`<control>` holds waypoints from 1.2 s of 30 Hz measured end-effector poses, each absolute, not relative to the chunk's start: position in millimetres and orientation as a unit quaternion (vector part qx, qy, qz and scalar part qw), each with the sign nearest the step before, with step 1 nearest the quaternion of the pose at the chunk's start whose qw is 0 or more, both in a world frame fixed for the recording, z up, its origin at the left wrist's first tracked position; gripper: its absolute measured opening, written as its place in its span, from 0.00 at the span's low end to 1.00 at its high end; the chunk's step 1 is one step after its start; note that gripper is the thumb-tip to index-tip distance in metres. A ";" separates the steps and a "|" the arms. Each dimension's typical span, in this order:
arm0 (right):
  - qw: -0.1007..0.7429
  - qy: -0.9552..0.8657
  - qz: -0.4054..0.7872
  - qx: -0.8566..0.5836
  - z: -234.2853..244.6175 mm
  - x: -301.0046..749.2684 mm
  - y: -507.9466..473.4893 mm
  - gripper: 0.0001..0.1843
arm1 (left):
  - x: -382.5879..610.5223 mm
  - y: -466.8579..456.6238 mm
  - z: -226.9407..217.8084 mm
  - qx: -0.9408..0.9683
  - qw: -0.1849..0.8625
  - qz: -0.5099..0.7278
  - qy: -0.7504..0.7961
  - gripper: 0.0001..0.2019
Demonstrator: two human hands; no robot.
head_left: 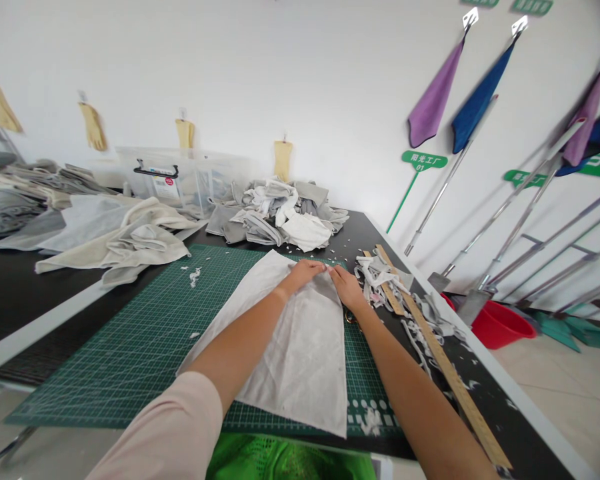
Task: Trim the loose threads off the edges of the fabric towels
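A pale grey-white piece of cloth [300, 353] lies spread over the green cutting mat [145, 347], its near corner reaching the mat's front edge. At the cloth's far right corner my left hand [307, 272] pinches the fabric. Close beside it, my right hand [346, 285] grips the same edge, the two sets of fingertips nearly meeting. Partly hidden by my right forearm, the handles of a pair of scissors [350, 317] show next to the cloth.
Wooden rulers [445, 367] lie at the right among fabric scraps [380, 277]. Behind the mat sits a heap of grey and white cloths [280, 213]; more cloths [130, 233] lie left, before a clear plastic bin [180, 180]. A red bucket [503, 325] stands on the floor right.
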State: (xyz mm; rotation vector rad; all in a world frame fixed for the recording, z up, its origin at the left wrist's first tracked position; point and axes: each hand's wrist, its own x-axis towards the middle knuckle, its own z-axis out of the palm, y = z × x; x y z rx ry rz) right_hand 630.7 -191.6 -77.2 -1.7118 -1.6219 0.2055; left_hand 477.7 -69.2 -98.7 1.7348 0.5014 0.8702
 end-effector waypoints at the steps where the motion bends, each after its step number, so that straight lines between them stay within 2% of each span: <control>1: 0.378 -0.632 0.084 -0.671 -76.6 630.2 -191.8 0.24 | 478.3 -68.5 -99.5 0.729 0.537 0.368 0.214 0.24; 21: 0.378 -0.636 0.088 -0.667 -75.5 630.0 -192.7 0.23 | 476.0 -69.9 -98.9 0.741 0.531 0.364 0.194 0.24; 36: 0.402 -0.637 0.100 -0.650 -75.3 632.4 -193.3 0.24 | 478.3 -69.6 -98.1 0.691 0.577 0.376 0.220 0.25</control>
